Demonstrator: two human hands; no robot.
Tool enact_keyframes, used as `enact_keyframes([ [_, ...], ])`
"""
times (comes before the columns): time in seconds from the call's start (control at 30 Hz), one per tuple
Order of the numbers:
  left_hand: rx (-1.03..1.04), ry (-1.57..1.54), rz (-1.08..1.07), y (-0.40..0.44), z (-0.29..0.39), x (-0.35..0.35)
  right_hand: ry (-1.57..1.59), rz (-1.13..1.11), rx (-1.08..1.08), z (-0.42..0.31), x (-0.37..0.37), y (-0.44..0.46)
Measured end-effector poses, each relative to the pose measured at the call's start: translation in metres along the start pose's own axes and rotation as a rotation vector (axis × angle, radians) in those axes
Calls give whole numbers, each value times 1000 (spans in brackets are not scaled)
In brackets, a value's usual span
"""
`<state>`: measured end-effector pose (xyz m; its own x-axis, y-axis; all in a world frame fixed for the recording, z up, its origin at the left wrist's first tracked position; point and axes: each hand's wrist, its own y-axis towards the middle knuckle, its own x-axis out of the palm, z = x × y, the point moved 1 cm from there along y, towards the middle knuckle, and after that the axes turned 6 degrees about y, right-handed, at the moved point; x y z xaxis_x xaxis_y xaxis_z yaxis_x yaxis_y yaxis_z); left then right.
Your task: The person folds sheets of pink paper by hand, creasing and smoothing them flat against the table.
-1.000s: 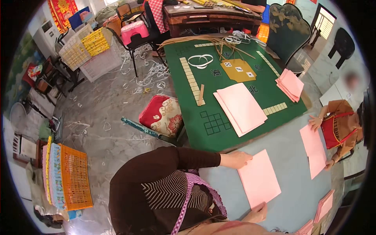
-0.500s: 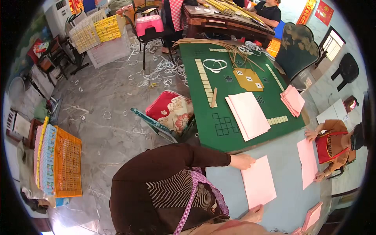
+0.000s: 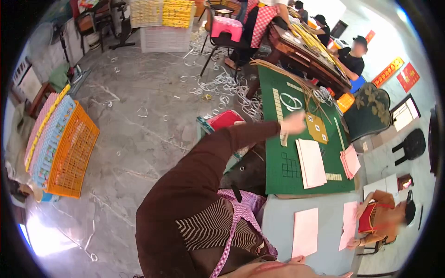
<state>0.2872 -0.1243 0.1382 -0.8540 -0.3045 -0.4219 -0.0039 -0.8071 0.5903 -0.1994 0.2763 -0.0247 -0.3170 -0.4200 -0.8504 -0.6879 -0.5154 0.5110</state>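
My left hand (image 3: 293, 123), blurred by motion, is over the green table mat near the row of printed tiles and the white loops (image 3: 291, 101); whether it holds anything is unclear. At the bottom, my right hand (image 3: 297, 260) has its fingers on the lower edge of a pink sheet (image 3: 305, 232), which lies flat on the pale blue-grey table (image 3: 278, 222). A stack of pink sheets (image 3: 312, 163) lies on the green mat (image 3: 273, 178), below and to the right of my left hand. A smaller pink stack (image 3: 350, 162) is at the mat's right side.
A co-worker (image 3: 382, 213) across the table has both hands at another pink sheet (image 3: 348, 225). A red chair (image 3: 225, 120) stands left of the mat. An orange basket (image 3: 72, 155) is at the far left. White strips (image 3: 225, 85) litter the floor. Other people work farther back.
My left hand has left the pink sheet and moved up over the green mat. My right hand remains at the sheet's lower edge. The view has turned and shifted.
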Motion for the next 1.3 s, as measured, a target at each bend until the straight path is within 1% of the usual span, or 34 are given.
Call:
enact_keyframes([
  [0.03, -236, -106, -74, 23, -25, -44, -73, 45, -3, -4, -11, -3],
  [0.07, -262, -4, 32, 43, -29, -106, -120, 69, -11, -10, -28, -8],
  [0.1, -235, 192, 240, 62, -48, -149, -113, 82, -21, -17, -49, -15],
  [0.17, -369, 243, 332, 89, -63, -241, 137, 88, -172, -18, -87, -30],
  [0.2, -318, 530, 299, 103, -78, -274, 135, 94, -179, -15, -83, -30],
  [0.27, -194, 1058, 263, 120, -95, -338, 238, 192, -200, -7, -66, -27],
  [0.3, -125, 1206, 225, 115, -89, -361, 233, 196, -210, -1, -55, -23],
  [0.33, -84, 1300, 196, 107, -84, -378, 263, 116, -154, 7, -43, -18],
  [0.37, -52, 1351, 175, 106, -83, -391, 293, 35, -91, 17, -30, -13],
  [0.4, -32, 1356, 159, 108, -80, -399, 286, 37, -91, 29, -10, -7],
  [0.47, 47, 1001, 409, 154, -170, -394, 422, -15, -99, 50, 16, 2],
  [0.5, -219, 685, 563, 180, -196, -388, 421, -14, -94, 38, -2, -2],
  [0.57, -158, 624, 435, 149, -160, -377, 458, -235, 34, 0, -59, -11],
  [0.6, -131, 589, 371, 131, -138, -371, 456, -229, 46, 5, -55, -13],
  [0.67, 11, 909, 269, 138, -148, -337, 483, -104, 28, 8, -48, -14],
  [0.73, 100, 1072, 211, 150, -137, -311, 499, -99, 36, 10, -46, -12],
  [0.77, -388, 346, 278, 148, -120, -292, 512, -92, 36, 11, -48, -13],
  [0.8, -526, -31, 240, 140, -102, -274, 516, -89, 57, 9, -47, -13],
  [0.83, -688, -385, 254, 137, -94, -254, 546, -83, 48, 8, -55, -15],
  [0.9, -562, -323, 166, 131, -77, -221, 635, -79, -7, 12, -55, -14],
  [0.93, -576, -289, 119, 127, -64, -204, 634, -81, 6, 14, -53, -13],
  [1.0, -566, -320, 60, 123, -47, -170, 640, -116, 54, 10, -61, -11],
  [1.07, -538, -287, -88, 111, -20, -146, 595, -97, 71, 17, -58, -9],
  [1.1, -496, -285, -84, 107, -19, -128, 658, -86, 55, 20, -54, -3],
  [1.13, -478, -317, -202, 100, -8, -117, 717, -75, 40, 28, -51, 2],
  [1.2, -363, -318, -276, 81, 10, -92, 661, -33, -21, 37, -45, 12],
  [1.27, -351, -368, -289, 67, 21, -53, 711, -18, 2, 56, -24, 27],
  [1.3, -326, -352, -343, 60, 24, -31, 713, -49, 9, 60, -26, 32],
])
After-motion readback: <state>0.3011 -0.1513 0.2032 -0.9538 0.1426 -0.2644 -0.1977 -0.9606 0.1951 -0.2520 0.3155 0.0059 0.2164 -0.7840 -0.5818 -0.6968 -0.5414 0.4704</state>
